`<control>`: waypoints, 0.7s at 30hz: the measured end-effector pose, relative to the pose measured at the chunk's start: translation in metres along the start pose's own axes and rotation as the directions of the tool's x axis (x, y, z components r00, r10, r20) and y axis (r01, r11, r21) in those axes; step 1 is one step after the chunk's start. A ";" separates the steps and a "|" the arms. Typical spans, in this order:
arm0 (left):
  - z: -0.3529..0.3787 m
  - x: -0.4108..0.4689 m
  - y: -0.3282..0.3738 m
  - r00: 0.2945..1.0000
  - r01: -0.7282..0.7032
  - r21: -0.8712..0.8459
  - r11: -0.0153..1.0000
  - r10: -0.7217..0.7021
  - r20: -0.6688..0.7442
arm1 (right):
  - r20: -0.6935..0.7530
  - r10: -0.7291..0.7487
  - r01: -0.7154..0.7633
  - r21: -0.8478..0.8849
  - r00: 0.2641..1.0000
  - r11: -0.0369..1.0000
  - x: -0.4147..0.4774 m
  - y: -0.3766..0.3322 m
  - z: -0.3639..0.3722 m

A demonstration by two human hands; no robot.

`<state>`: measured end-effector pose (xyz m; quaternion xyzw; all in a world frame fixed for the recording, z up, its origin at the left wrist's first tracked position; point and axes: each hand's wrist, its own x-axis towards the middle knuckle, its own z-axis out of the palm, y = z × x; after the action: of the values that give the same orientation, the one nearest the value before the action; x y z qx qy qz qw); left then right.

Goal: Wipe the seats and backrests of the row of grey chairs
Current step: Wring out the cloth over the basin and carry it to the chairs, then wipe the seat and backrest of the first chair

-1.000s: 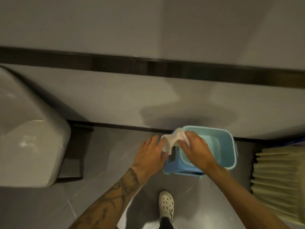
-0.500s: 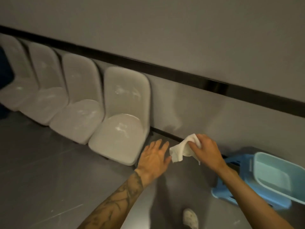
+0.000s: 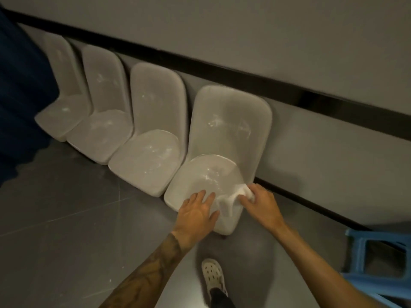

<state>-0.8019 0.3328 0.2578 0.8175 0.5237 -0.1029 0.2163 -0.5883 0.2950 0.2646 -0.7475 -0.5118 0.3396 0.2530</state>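
From my feed, the grey wall (image 3: 266,41) fills the top, crossed by a black rail (image 3: 222,61), and the dark tiled floor (image 3: 66,218) spreads below. Four grey chairs (image 3: 153,130) stand side by side along the wall, their backrests against it. The nearest chair (image 3: 229,130) is the right end of the row, and its seat (image 3: 200,181) shines with wet streaks. A blue plastic stool (image 3: 378,252) sits on the floor at the right edge, well apart from the chairs.

My left hand (image 3: 196,215) lies flat on the front edge of that nearest seat, fingers straight and spread, holding nothing. My right hand (image 3: 261,204) is at the seat's right edge, fingers curled round a white cloth (image 3: 229,202), which is bunched in the grip and trails onto the seat's front right corner, just beside the left fingertips. A pale perforated clog (image 3: 212,274) stands on the floor below the seat.
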 end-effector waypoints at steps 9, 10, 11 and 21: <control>0.048 0.085 -0.114 0.990 -0.040 -0.046 0.998 0.046 0.131 | -0.029 0.107 -0.106 0.032 0.994 0.994 0.066 -0.010 0.107; 0.055 0.094 -0.124 0.989 -0.055 -0.048 0.997 0.061 0.137 | -0.035 0.114 -0.112 0.034 0.993 0.993 0.070 -0.008 0.119; 0.062 0.104 -0.135 0.987 -0.072 -0.048 0.996 0.079 0.143 | -0.042 0.120 -0.119 0.039 0.992 0.992 0.074 -0.006 0.131; 0.175 0.219 -0.235 0.980 -0.171 0.000 0.985 0.170 0.104 | 0.002 0.193 -0.193 -0.064 0.981 0.979 0.125 0.124 0.217</control>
<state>-0.9092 0.5136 -0.0416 0.8538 0.4394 -0.1287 0.2477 -0.6507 0.3758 0.0045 -0.7997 -0.4485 0.3494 0.1929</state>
